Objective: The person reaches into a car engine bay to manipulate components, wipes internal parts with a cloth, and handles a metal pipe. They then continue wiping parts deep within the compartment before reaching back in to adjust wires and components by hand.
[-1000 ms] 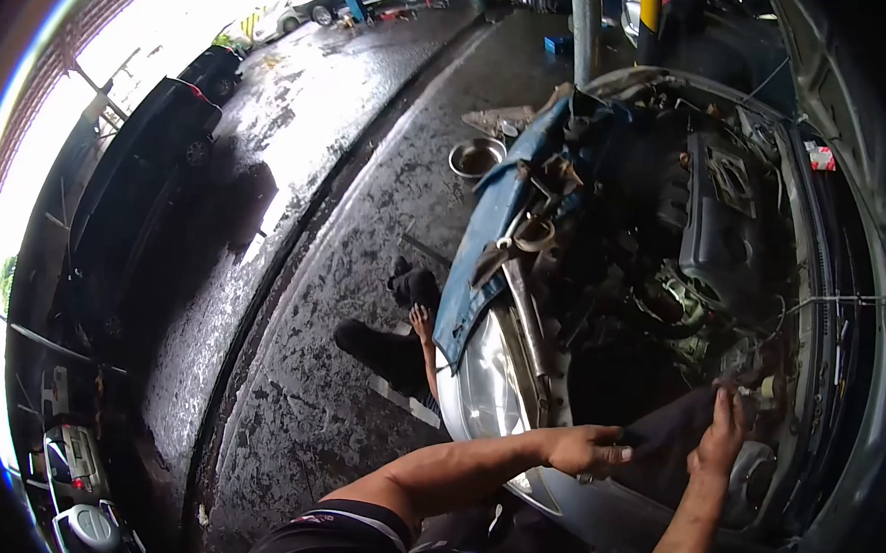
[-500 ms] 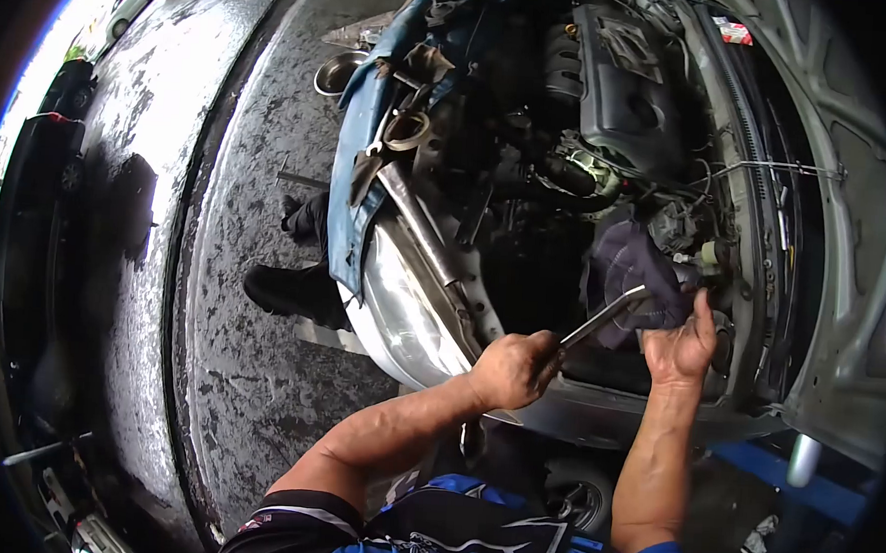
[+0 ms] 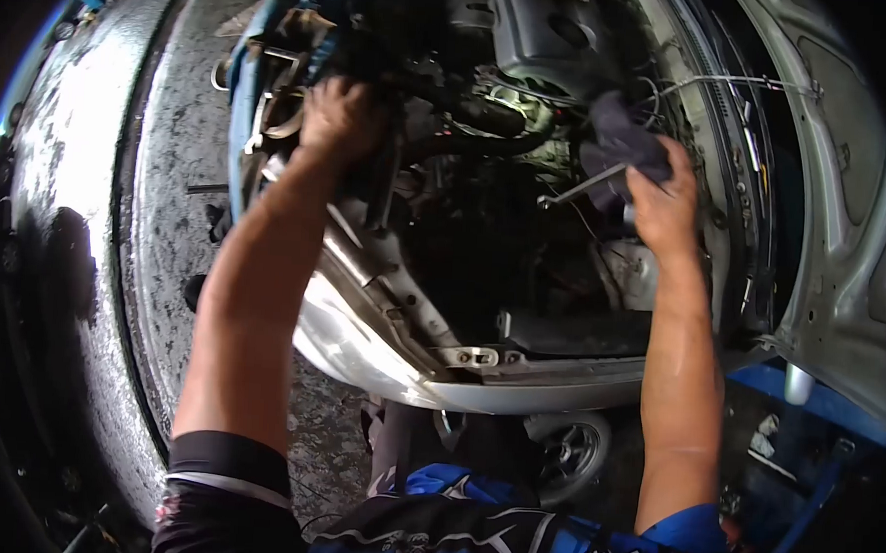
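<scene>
My right hand (image 3: 664, 200) is closed around a dark purple-grey cloth (image 3: 621, 136) and a metal wrench (image 3: 586, 186). The wrench sticks out to the left over the engine bay, its ring end away from the palm. My left hand (image 3: 339, 119) is at the front of the car, beside a metal ring-shaped part (image 3: 284, 115) and other loose parts. Its fingers look spread over a dark area, slightly blurred, and no tool shows in them. What lies under the fingertips is hidden.
A black engine cover (image 3: 551, 32) sits at the top, with hoses below it. The raised hood (image 3: 848, 198) is on the right, propped by a thin rod (image 3: 724, 79). The silver bumper (image 3: 359, 347) runs along the near side. A wheel (image 3: 569, 458) lies below it.
My left hand has let go of the metal tool and moved up and left to the parts at the front. My right hand has moved up, with the cloth and a wrench in it.
</scene>
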### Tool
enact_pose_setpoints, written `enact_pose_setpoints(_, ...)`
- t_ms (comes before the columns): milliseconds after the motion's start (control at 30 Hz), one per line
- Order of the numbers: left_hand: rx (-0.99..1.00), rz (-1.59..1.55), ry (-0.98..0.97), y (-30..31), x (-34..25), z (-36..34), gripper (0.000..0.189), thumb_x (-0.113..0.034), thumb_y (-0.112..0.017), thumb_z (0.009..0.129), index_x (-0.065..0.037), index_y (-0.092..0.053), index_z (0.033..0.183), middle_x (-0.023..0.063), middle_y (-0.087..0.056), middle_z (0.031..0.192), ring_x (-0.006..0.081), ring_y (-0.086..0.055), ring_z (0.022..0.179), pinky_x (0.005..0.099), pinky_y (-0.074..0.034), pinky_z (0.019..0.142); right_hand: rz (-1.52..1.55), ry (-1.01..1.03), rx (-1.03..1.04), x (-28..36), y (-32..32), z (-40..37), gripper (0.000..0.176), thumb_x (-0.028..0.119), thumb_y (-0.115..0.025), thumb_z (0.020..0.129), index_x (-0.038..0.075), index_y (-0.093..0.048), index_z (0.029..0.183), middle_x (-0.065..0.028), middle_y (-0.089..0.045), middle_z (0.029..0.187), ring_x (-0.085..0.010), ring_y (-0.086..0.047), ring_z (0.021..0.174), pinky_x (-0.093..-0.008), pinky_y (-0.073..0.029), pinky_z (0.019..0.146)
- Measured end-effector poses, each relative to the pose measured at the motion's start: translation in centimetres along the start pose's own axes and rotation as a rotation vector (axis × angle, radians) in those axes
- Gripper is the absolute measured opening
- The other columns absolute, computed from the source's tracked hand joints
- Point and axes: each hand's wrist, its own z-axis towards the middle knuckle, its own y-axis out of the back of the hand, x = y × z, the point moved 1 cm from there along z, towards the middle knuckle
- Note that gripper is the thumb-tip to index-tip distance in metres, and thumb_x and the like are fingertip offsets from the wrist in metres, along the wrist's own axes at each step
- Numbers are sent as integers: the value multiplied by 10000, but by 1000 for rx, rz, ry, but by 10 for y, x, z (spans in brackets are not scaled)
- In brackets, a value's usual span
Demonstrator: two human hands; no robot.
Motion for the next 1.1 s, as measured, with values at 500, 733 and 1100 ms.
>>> enact_pose_setpoints(500,177,-110,-66,-30,29,11,228,-141,-663,875,-82,-679,1095,123,-676,1088,342,-627,1062,438,-496,941,-229,-125,518,-143,-132,75,368,48,-644,769,80,-609,1133,-125,-697,852,-248,-694,814,-365,-533,751)
enact_pose_setpoints(733,138,-95,-102,-34,30,13,175,-178,-662,853,-105,-681,1012,86,-693,1000,313,-646,1007,434,-472,972,-302,-174,672,-163,-145,86,372,39,-643,771,75,-603,1139,-140,-700,935,-274,-683,880,-376,-527,799)
enact_pose_setpoints(1100,135,-74,-111,-37,30,13,180,-167,-692,820,-111,-689,991,73,-696,993,296,-651,1021,428,-466,989,-339,-176,777,-173,-166,90,333,-11,-637,750,58,-602,1073,-123,-658,831,-220,-661,793,-347,-509,744)
